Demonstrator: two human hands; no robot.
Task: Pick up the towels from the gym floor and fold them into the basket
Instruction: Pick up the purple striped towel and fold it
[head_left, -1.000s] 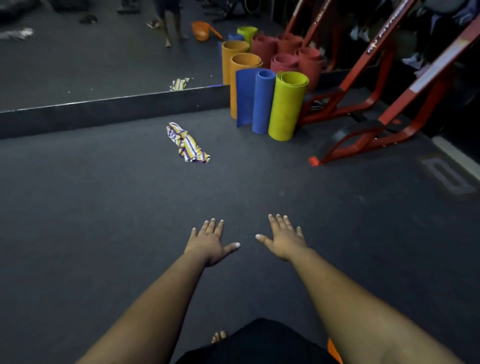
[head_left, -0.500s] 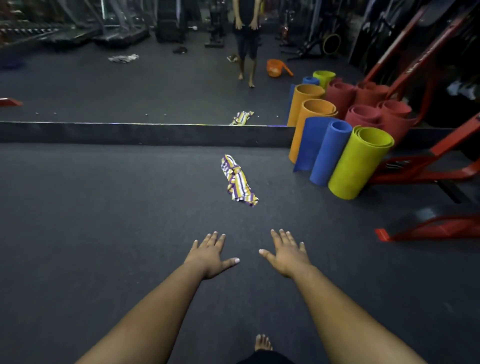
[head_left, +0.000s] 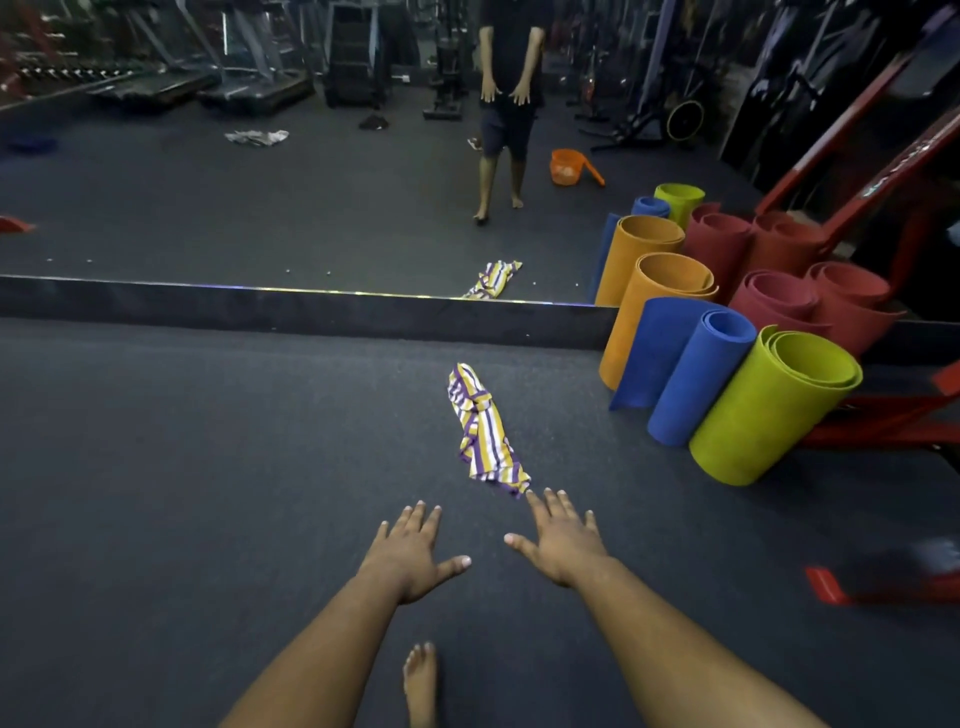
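both hands reach forward with fingers spread, holding nothing: left hand (head_left: 410, 558), right hand (head_left: 561, 543). the striped towel (head_left: 485, 431) lies crumpled on the dark gym floor (head_left: 208, 467) at 12 o'clock, its near corner just beside the right fingertips. rolled mats (head_left: 727, 395) stand at 2 o'clock.

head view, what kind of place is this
Most likely a gym with a mirrored wall. Rolled exercise mats stand by the mirror, treadmills show in the reflection, and dark rubber flooring runs underfoot, with a striped towel lying on it.
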